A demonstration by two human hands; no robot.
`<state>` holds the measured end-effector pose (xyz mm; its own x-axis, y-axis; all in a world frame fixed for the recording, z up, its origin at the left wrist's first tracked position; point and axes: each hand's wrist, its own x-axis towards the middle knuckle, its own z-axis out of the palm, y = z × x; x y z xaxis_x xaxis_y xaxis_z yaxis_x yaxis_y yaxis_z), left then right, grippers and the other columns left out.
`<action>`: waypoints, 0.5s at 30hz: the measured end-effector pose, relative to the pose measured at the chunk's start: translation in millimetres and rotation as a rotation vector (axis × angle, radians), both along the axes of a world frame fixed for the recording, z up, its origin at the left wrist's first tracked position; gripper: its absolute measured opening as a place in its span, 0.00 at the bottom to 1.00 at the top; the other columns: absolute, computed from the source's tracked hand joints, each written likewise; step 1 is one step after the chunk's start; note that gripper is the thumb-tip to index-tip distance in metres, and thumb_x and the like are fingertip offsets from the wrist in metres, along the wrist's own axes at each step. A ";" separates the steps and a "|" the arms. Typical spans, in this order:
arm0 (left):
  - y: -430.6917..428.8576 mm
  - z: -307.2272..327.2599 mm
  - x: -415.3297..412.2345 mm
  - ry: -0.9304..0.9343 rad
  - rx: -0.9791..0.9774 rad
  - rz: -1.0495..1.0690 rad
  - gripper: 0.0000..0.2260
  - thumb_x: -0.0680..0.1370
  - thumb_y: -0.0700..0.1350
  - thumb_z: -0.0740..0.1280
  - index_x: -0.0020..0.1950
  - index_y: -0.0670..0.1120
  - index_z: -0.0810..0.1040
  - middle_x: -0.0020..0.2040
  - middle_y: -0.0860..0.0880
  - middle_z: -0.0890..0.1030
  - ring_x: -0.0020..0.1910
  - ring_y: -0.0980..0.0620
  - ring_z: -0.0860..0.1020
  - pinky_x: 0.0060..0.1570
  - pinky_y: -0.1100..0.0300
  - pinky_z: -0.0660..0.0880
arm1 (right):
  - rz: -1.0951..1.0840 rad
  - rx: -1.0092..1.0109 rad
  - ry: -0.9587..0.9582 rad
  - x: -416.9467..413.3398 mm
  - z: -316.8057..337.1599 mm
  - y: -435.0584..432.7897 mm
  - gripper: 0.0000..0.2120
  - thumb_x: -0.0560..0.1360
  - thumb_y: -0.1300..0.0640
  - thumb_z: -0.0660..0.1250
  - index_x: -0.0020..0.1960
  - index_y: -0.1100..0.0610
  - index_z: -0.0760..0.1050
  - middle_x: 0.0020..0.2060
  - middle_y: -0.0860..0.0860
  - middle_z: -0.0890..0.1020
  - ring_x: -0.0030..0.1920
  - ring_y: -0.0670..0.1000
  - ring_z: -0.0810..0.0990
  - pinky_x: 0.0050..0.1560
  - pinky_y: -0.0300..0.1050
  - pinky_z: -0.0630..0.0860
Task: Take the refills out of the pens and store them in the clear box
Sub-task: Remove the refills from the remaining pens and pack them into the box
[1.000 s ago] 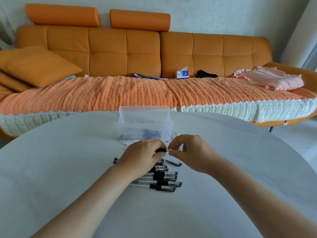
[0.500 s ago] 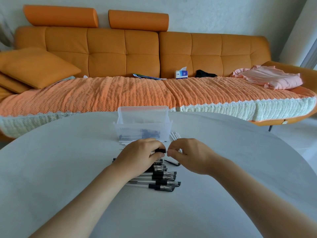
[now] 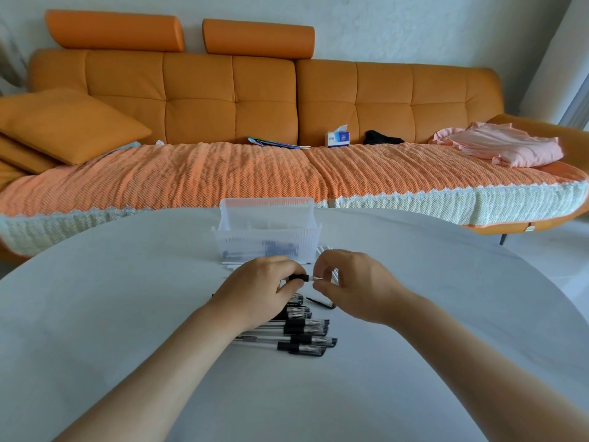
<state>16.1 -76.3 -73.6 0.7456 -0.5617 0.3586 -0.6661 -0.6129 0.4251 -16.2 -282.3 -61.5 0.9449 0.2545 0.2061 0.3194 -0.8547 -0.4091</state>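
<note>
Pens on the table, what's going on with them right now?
A person is working on one pen above a white table. The left hand grips it by its black section, and the right hand pinches its tip end. A row of pens lies on the table, partly under the left hand. The clear box stands open just beyond the hands, with some dark items inside that are too blurred to identify.

Left hand (image 3: 259, 290) and right hand (image 3: 358, 290) — both bare
</note>
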 end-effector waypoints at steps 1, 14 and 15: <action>-0.2 0.2 0.0 -0.002 0.001 -0.003 0.06 0.79 0.48 0.66 0.53 0.54 0.82 0.39 0.67 0.73 0.42 0.70 0.72 0.37 0.74 0.64 | 0.003 0.010 0.003 0.6 -0.2 0.2 0.03 0.77 0.47 0.66 0.45 0.44 0.75 0.41 0.40 0.79 0.37 0.36 0.74 0.38 0.37 0.67; 2.4 -1.9 2.5 -0.046 0.017 0.014 0.05 0.76 0.49 0.70 0.51 0.58 0.80 0.41 0.65 0.74 0.39 0.70 0.72 0.36 0.71 0.63 | -0.005 0.025 0.027 1.6 -2.9 0.9 0.09 0.79 0.46 0.62 0.45 0.46 0.79 0.42 0.41 0.78 0.39 0.39 0.74 0.41 0.40 0.70; 2.5 -2.0 2.9 -0.048 0.017 0.015 0.06 0.76 0.49 0.70 0.51 0.58 0.80 0.40 0.65 0.73 0.39 0.70 0.72 0.36 0.71 0.63 | -0.002 0.018 0.035 1.6 -2.9 0.6 0.10 0.79 0.45 0.62 0.46 0.46 0.80 0.43 0.41 0.78 0.40 0.40 0.75 0.42 0.41 0.71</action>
<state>19.0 -73.8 -75.6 0.7360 -0.5569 0.3849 -0.6764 -0.6296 0.3822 -14.7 -281.7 -64.4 0.9522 0.2492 0.1769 0.3027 -0.8480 -0.4350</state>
